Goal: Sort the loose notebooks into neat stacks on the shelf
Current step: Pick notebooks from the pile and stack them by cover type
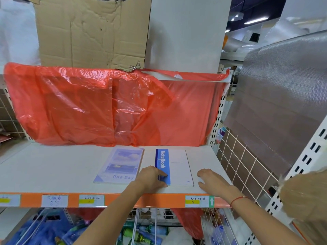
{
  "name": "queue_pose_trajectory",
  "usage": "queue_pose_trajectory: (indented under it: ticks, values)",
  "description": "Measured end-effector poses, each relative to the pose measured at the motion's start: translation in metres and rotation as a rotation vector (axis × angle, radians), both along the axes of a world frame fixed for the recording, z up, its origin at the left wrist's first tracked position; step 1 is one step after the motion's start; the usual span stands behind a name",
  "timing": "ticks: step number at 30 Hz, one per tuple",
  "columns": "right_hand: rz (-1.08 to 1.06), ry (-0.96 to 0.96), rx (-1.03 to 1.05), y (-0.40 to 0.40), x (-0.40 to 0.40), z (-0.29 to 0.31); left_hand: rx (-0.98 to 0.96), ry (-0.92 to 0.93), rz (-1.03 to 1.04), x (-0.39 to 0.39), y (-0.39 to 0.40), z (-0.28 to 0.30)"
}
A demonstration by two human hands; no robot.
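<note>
My left hand (153,176) presses flat fingers on the blue-spined notebook (174,167); my right hand (210,179), fingers spread, rests just beside it on the shelf (53,167). Pushing unevenly could skew it against the Fine Day notebook (120,166) left of my hand.

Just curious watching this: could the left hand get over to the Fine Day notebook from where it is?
Probably yes. The left hand rests on the blue-spined notebook, right beside the Fine Day notebook, and only bare shelf lies between them.

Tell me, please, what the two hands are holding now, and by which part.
Nothing is gripped. The left hand presses on the near end of the NoteBook notebook's blue spine strip; the right hand rests on the shelf beside it.
</note>
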State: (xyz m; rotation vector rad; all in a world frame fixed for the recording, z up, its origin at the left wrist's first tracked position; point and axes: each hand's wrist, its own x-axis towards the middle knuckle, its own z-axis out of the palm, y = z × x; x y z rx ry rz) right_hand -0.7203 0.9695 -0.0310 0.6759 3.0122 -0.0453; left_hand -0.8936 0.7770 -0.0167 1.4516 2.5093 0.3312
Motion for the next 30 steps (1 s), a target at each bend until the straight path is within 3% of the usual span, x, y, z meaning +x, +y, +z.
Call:
queue_pose_trajectory:
  ticks: [30]
  values:
    - [-0.037, 0.0, -0.061, -0.0066, 0.003, 0.0081, -0.044, 0.021, 0.014, 0.0072, -0.0054, 0.0074]
